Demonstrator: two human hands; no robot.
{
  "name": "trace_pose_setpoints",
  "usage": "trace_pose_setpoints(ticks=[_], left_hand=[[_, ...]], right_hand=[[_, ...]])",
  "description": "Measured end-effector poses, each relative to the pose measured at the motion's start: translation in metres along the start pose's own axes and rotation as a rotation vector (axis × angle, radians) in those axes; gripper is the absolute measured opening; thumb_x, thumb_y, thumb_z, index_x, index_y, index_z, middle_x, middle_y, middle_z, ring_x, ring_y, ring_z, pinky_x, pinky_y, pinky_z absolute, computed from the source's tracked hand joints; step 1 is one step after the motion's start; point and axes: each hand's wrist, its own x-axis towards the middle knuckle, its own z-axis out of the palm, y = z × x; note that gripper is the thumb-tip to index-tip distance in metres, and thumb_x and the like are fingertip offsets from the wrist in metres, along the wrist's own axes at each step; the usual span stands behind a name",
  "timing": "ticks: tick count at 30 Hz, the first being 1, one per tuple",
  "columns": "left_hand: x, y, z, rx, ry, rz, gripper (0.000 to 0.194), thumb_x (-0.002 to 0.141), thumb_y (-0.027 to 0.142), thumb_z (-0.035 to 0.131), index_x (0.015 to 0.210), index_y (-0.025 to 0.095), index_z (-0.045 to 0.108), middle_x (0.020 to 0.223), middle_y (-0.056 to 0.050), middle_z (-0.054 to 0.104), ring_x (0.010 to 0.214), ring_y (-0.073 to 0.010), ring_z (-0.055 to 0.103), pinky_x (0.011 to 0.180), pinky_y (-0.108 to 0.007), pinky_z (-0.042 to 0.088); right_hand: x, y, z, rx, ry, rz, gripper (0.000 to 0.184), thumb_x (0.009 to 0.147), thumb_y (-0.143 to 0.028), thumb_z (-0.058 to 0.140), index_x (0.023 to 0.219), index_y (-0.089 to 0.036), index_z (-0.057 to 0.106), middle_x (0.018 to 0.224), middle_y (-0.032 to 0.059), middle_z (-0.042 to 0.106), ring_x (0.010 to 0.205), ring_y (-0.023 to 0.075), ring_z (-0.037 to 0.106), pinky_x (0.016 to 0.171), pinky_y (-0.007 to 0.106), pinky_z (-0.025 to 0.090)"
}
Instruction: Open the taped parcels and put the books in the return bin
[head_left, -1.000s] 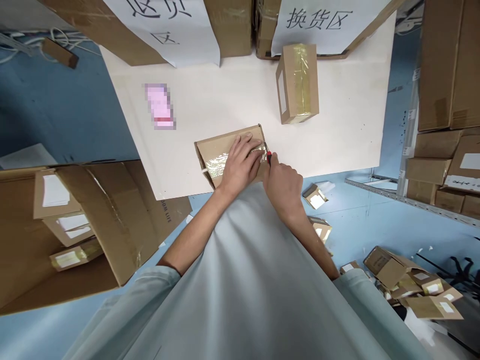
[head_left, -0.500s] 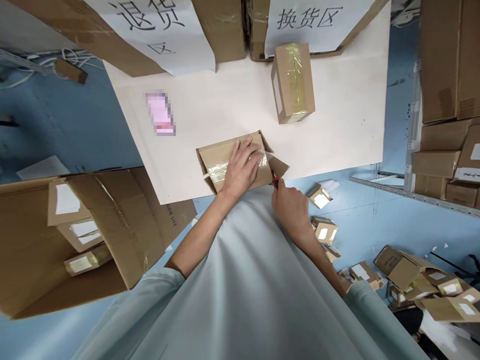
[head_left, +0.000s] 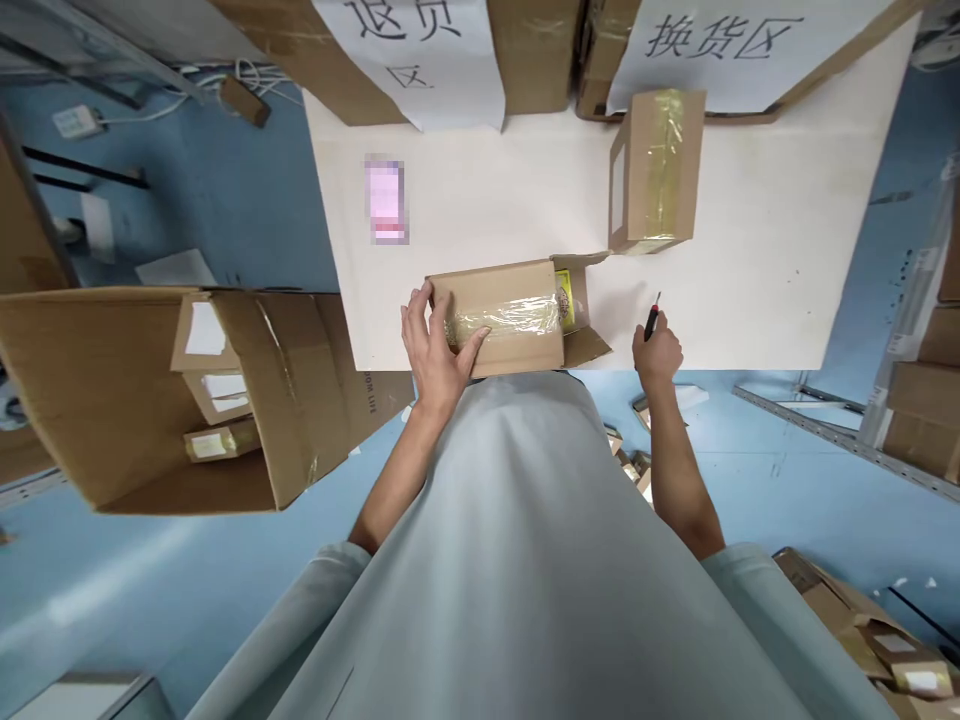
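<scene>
A taped cardboard box [head_left: 517,345] lies along the table's front edge. Its right end stands open with the flaps spread, and something yellow with printing [head_left: 565,298] shows inside. My left hand [head_left: 439,350] grips the box's left end, thumb on the top face and fingers at the far corner. My right hand [head_left: 658,352] is apart from the box, to its right, closed around a small red-and-black tool with a thin metal tip [head_left: 651,320]. The tip points up and away; I cannot make out the exact kind of tool.
A second taped box [head_left: 664,170] stands farther back on the white table [head_left: 772,220], before large cartons bearing paper signs [head_left: 705,50]. A blurred pink item [head_left: 387,200] lies at the left. An open carton [head_left: 150,400] with small boxes stands left; more boxes lie lower right.
My right hand with the tool has moved right, away from the box. My left hand has shifted from the box's top to its left end. The right end is now open, showing yellow inside.
</scene>
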Motion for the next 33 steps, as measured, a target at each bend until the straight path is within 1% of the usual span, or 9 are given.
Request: trace_pose_setpoints(ticks=[4, 9, 13, 17, 19, 22, 24, 28, 33], left_hand=[[-0.002, -0.025, -0.010, 0.001, 0.048, -0.036, 0.077, 0.101, 0.076, 0.075, 0.160, 0.029, 0.061, 0.176, -0.020, 0.047, 0.168, -0.0401, 0.046, 0.135, -0.063, 0.044], [-0.006, -0.063, -0.031, -0.051, 0.072, -0.060, 0.083, 0.099, 0.085, 0.068, 0.160, 0.029, 0.064, 0.174, -0.018, 0.051, 0.164, -0.0396, 0.051, 0.135, -0.060, 0.046], [-0.010, -0.091, -0.047, -0.045, 0.068, -0.104, 0.087, 0.098, 0.089, 0.065, 0.160, 0.028, 0.065, 0.171, -0.020, 0.055, 0.163, -0.0390, 0.053, 0.130, -0.056, 0.053], [-0.012, -0.105, -0.055, -0.037, 0.060, -0.127, 0.087, 0.098, 0.090, 0.063, 0.159, 0.029, 0.067, 0.167, -0.020, 0.059, 0.158, -0.0377, 0.059, 0.126, -0.055, 0.055], [-0.012, -0.108, -0.056, -0.056, 0.060, -0.135, 0.087, 0.099, 0.090, 0.063, 0.159, 0.028, 0.068, 0.165, -0.021, 0.060, 0.156, -0.0379, 0.060, 0.123, -0.053, 0.058], [-0.012, -0.112, -0.058, -0.083, 0.063, -0.174, 0.090, 0.098, 0.091, 0.062, 0.158, 0.025, 0.069, 0.163, -0.022, 0.062, 0.153, -0.0374, 0.062, 0.116, -0.049, 0.062], [-0.012, -0.116, -0.059, -0.102, 0.072, -0.200, 0.091, 0.097, 0.092, 0.063, 0.156, 0.024, 0.071, 0.161, -0.023, 0.063, 0.152, -0.0369, 0.064, 0.114, -0.048, 0.063], [-0.012, -0.127, -0.064, -0.139, 0.096, -0.231, 0.089, 0.095, 0.091, 0.066, 0.151, 0.022, 0.074, 0.160, -0.024, 0.064, 0.149, -0.0367, 0.066, 0.113, -0.050, 0.064], [-0.007, -0.128, -0.073, -0.109, 0.085, -0.225, 0.083, 0.093, 0.090, 0.071, 0.145, 0.025, 0.077, 0.159, -0.021, 0.066, 0.154, -0.0378, 0.062, 0.127, -0.059, 0.052]], right_hand=[[0.024, 0.011, 0.023, -0.043, -0.063, 0.016, 0.072, 0.107, -0.034, 0.055, 0.175, -0.012, 0.045, 0.138, 0.0287, 0.070, 0.122, 0.0417, 0.073, 0.105, 0.056, 0.058], [0.023, 0.005, 0.038, 0.040, 0.023, -0.096, 0.067, 0.103, -0.032, 0.056, 0.167, -0.014, 0.053, 0.148, 0.0279, 0.066, 0.132, 0.0423, 0.067, 0.112, 0.060, 0.056], [0.011, -0.024, 0.038, 0.261, 0.106, -0.268, 0.052, 0.105, -0.037, 0.055, 0.147, -0.010, 0.067, 0.138, 0.0263, 0.073, 0.124, 0.0363, 0.071, 0.114, 0.058, 0.058], [-0.007, -0.064, 0.023, 0.466, 0.138, -0.482, 0.041, 0.111, -0.047, 0.050, 0.121, -0.018, 0.077, 0.121, 0.0175, 0.078, 0.106, 0.0275, 0.073, 0.097, 0.044, 0.065], [-0.014, -0.082, 0.015, 0.483, 0.130, -0.540, 0.039, 0.110, -0.050, 0.054, 0.119, -0.020, 0.078, 0.123, 0.0157, 0.078, 0.103, 0.0261, 0.073, 0.092, 0.042, 0.066], [-0.018, -0.100, 0.005, 0.435, 0.103, -0.458, 0.042, 0.102, -0.044, 0.066, 0.134, -0.018, 0.075, 0.136, 0.0191, 0.077, 0.107, 0.0281, 0.075, 0.097, 0.044, 0.064], [-0.018, -0.106, 0.000, 0.405, 0.037, -0.376, 0.047, 0.098, -0.038, 0.067, 0.139, -0.015, 0.073, 0.133, 0.0201, 0.080, 0.111, 0.0295, 0.077, 0.103, 0.045, 0.061], [-0.019, -0.108, -0.004, 0.392, -0.127, -0.341, 0.035, 0.098, -0.031, 0.059, 0.122, -0.016, 0.079, 0.111, 0.0143, 0.087, 0.107, 0.0286, 0.080, 0.104, 0.042, 0.059], [-0.028, -0.108, -0.005, 0.475, -0.140, -0.308, 0.033, 0.097, -0.034, 0.060, 0.115, -0.014, 0.080, 0.110, 0.0161, 0.088, 0.102, 0.0273, 0.082, 0.098, 0.037, 0.061]])
